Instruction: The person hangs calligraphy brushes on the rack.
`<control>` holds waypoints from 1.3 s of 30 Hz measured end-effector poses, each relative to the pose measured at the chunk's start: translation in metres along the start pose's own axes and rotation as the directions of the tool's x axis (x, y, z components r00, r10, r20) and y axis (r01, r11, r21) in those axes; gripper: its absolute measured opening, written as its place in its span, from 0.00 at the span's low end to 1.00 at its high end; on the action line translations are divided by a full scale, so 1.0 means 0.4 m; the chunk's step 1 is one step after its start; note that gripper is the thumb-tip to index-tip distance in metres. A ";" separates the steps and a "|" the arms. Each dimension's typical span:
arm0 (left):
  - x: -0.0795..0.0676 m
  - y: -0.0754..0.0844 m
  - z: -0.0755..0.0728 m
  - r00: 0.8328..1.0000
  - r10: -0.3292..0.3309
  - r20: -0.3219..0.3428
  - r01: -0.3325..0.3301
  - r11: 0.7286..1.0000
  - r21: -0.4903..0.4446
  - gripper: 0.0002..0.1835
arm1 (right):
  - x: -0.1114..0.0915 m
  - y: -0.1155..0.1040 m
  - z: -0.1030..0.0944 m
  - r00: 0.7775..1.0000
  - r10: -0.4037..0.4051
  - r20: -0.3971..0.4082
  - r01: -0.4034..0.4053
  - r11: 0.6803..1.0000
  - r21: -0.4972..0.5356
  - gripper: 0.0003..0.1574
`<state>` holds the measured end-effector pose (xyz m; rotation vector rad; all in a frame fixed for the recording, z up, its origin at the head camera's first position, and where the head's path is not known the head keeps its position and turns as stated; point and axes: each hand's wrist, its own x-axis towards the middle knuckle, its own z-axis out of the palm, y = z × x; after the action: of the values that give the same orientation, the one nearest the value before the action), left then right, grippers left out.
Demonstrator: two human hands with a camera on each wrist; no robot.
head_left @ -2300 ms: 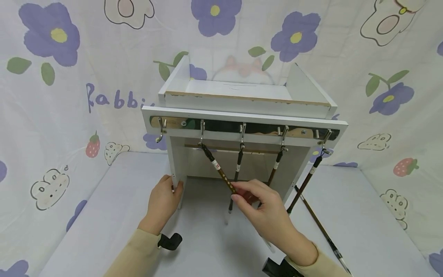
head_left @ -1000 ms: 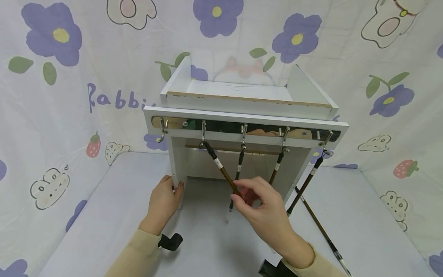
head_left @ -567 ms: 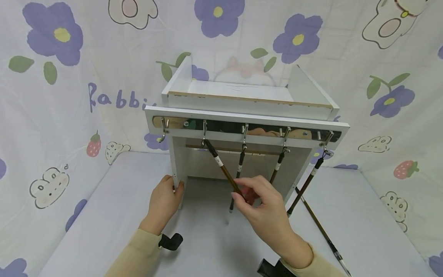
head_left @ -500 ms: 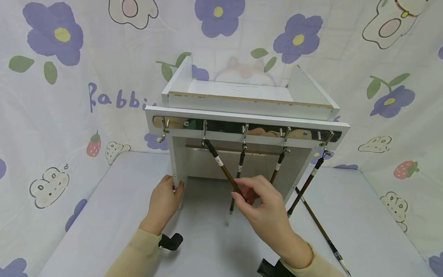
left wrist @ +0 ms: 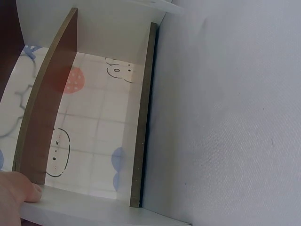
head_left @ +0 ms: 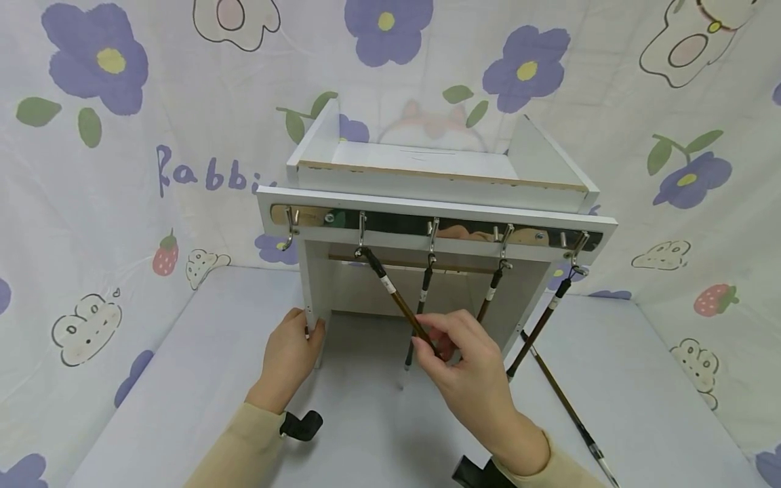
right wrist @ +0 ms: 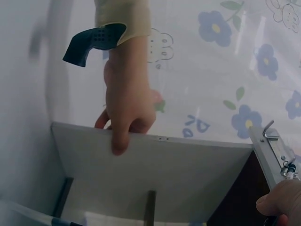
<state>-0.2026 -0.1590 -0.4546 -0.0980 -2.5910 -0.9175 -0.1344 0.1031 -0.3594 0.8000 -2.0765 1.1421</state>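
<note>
A white shelf unit [head_left: 433, 175] stands on the table, with a rail of metal hooks [head_left: 390, 220] along its front. My left hand [head_left: 287, 356] grips the front edge of the left side panel [right wrist: 197, 162], thumb inside and fingers outside. A calligraphy brush [head_left: 399, 301] with a black cap end and white label hangs slanted from the second hook from the left. Its lower shaft is pinched between the thumb and fingers of my right hand [head_left: 470, 369], which hides the tip. Three more brushes hang from the hooks to the right; the leftmost hook [head_left: 289, 230] is bare.
Another brush [head_left: 567, 400] lies on the white table [head_left: 183, 379] to the right of the unit. Behind hangs a white cloth [head_left: 213, 115] printed with purple flowers. Inside the unit, a brown crosspiece [left wrist: 47, 94] shows in the left wrist view.
My right hand has shifted slightly right and down, bringing the brush's lower end along; the brush has turned about its shaft. The left hand keeps its grip on the panel.
</note>
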 end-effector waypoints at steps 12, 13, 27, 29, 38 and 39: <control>0.000 -0.003 0.002 1.000 0.002 -0.005 -0.002 1.000 -0.003 0.14 | -0.010 0.019 -0.007 0.999 0.050 0.006 -0.049 0.998 -0.025 0.17; 0.000 -0.002 0.002 1.000 0.002 -0.005 -0.002 1.000 -0.003 0.14 | -0.011 0.020 -0.008 0.999 0.054 0.008 -0.053 0.998 -0.027 0.17; 0.001 -0.002 0.003 1.000 -0.003 -0.006 0.003 1.000 -0.006 0.14 | -0.034 0.030 -0.002 0.995 0.089 0.042 -0.088 0.996 -0.031 0.17; 0.000 -0.002 0.003 1.000 -0.003 -0.008 0.003 1.000 -0.004 0.14 | -0.039 0.032 0.003 0.994 0.091 0.052 -0.090 0.996 -0.029 0.17; -0.002 0.002 0.001 1.000 -0.002 -0.011 0.002 1.000 0.000 0.15 | -0.069 0.054 0.044 0.990 0.116 0.080 -0.118 0.993 0.019 0.19; -0.002 0.002 0.001 1.000 -0.001 -0.012 0.001 1.000 0.000 0.14 | -0.073 0.055 0.050 0.989 0.124 0.084 -0.126 0.992 0.023 0.19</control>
<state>-0.2019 -0.1580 -0.4545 -0.0912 -2.5806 -0.9158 -0.1376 0.1014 -0.4009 0.7505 -2.2098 1.2273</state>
